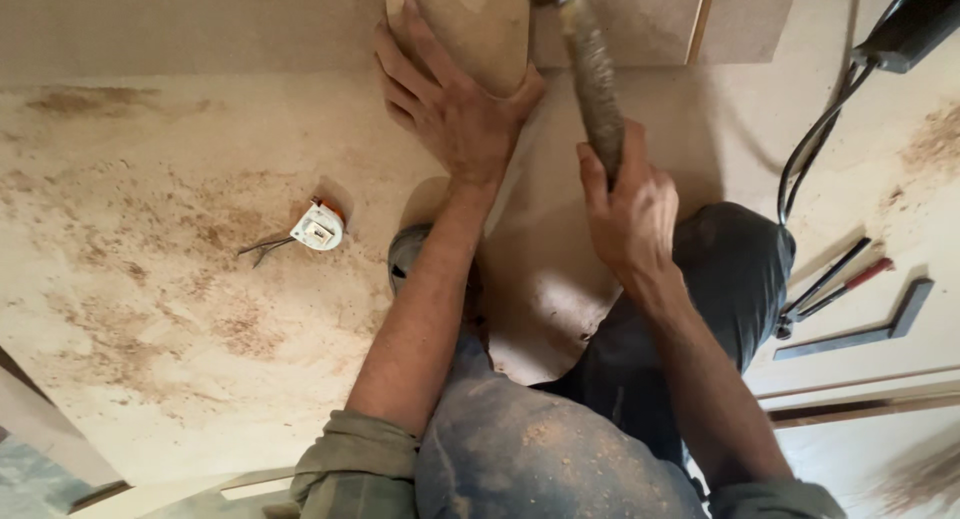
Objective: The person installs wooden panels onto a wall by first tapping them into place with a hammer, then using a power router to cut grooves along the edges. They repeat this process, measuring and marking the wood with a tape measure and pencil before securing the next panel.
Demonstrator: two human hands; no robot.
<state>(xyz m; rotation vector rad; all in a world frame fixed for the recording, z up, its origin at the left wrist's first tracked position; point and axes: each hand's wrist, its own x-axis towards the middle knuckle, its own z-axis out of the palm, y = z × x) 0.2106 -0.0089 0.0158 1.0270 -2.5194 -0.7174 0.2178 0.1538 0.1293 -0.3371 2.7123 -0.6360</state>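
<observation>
We are kneeling on a dusty floor (170, 379), looking down at our own two hands at work on a pale board (470, 29). Our left hand (455, 109) is lying flat on the board's lower corner, its fingers (400, 74) spread open and pressing down, gripping nothing. Our right hand (630, 209) is closing its fingers (592, 184) around the rough, worn handle of a hammer (595, 79), whose dark head is reaching the top edge of the view just beside the left hand, over the board.

Our knees in dark, dust-covered trousers (730, 269) are crowding the space below both hands, and a second, curved panel (550, 309) is lying between them. Left of the left forearm, a small white and orange tape measure (318, 227) is resting on the floor in scattered sawdust, with a few thin dark nails or wires (262, 247) just beside it. To the right, well apart from the hands, a black cable (815, 144) is trailing down from a dark power tool (915, 24), and pliers with red and black handles (835, 279) are lying near a dark metal square (870, 324).
</observation>
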